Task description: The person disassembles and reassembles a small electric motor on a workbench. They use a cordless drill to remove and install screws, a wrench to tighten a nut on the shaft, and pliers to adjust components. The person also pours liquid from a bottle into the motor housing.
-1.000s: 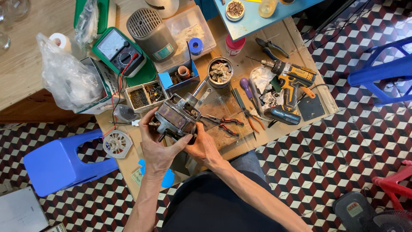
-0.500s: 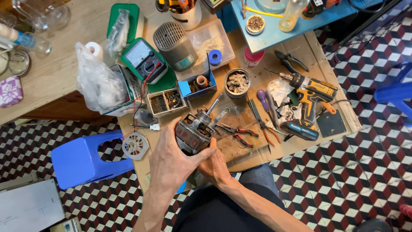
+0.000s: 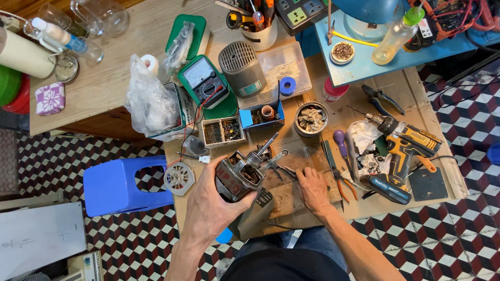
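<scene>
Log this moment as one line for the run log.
left hand: grips motor | right hand: flat on wood board, beside pliers | drill: lying to the right, untouched

Small electric motor, lifted and tilted

The motor (image 3: 244, 175) is a dark metal block showing copper windings and a steel shaft that points up and to the right; it is gripped from the left, over the worn wooden tabletop (image 3: 312, 208).

Beside the blue plastic stool (image 3: 122, 183), the floor (image 3: 57, 156) is red, black and white cubes; beyond it, a green-cased multimeter (image 3: 205, 83).
</scene>
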`<action>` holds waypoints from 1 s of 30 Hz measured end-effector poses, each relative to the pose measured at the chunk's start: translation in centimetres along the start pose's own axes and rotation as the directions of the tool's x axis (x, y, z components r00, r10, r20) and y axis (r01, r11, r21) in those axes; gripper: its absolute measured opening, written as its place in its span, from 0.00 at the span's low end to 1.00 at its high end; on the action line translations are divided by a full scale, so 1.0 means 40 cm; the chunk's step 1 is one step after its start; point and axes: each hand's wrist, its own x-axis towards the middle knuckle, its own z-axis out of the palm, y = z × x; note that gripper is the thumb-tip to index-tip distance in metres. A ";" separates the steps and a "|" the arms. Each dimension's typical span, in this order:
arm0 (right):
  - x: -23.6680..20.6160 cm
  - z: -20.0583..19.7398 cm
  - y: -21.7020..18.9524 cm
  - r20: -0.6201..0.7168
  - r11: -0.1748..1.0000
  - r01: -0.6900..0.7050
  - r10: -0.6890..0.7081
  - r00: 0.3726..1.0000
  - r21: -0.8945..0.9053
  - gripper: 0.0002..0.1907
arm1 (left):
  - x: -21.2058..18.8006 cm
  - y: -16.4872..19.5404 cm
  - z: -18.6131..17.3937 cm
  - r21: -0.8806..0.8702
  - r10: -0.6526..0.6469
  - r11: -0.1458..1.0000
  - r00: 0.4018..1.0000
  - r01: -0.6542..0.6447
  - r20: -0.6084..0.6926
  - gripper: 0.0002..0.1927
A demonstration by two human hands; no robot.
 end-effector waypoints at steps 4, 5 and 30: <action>0.026 -0.010 0.024 0.144 0.952 -0.228 0.202 0.969 0.204 0.22 | -0.007 0.010 0.001 0.034 -0.044 0.998 0.999 0.043 0.021 0.44; 0.030 -0.037 0.028 0.224 0.768 -0.370 0.296 0.929 0.522 0.21 | -0.007 0.013 0.000 0.044 -0.050 0.998 0.998 0.048 0.035 0.45; 0.061 -0.735 -0.059 0.329 0.705 -0.236 0.004 0.944 0.669 0.15 | 0.002 -0.026 -0.021 -0.052 0.356 0.935 0.917 -0.352 0.180 0.47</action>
